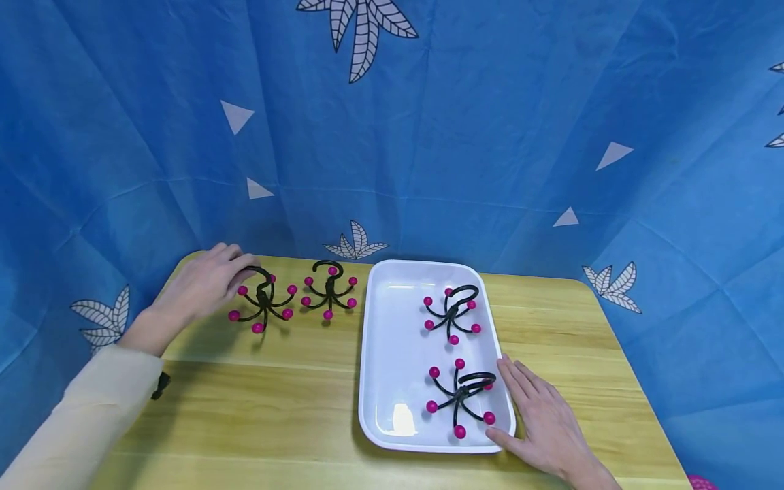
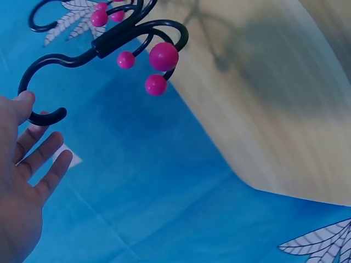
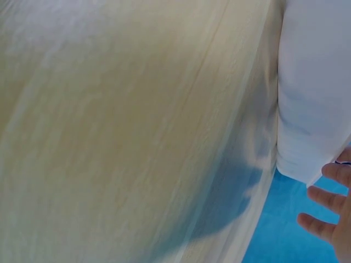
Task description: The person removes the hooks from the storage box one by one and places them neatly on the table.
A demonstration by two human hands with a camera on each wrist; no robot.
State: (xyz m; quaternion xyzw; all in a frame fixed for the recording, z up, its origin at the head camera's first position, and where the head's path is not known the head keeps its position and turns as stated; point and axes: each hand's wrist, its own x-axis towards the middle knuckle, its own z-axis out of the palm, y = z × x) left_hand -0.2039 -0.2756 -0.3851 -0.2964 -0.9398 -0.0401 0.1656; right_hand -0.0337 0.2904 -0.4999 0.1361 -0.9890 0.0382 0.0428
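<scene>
My left hand (image 1: 208,280) pinches the curved top of a black multi-arm hook hanger (image 1: 263,299) with pink ball tips. In the left wrist view, the thumb and forefinger of that hand (image 2: 33,170) meet on the hook's bend, and the other fingers are spread. Just right of it stands a similar hanger (image 1: 330,292) on the table. Two more, a far hanger (image 1: 452,314) and a near hanger (image 1: 461,395), lie in a white tray (image 1: 395,354). My right hand (image 1: 545,422) rests at the tray's right rim, fingers extended, thumb by the near corner.
The wooden table (image 1: 263,415) runs up to a blue patterned curtain (image 1: 502,136) at the back and sides. A small black object (image 1: 160,386) shows beside the left sleeve (image 1: 92,415). A pink item (image 1: 701,482) peeks in at the lower right.
</scene>
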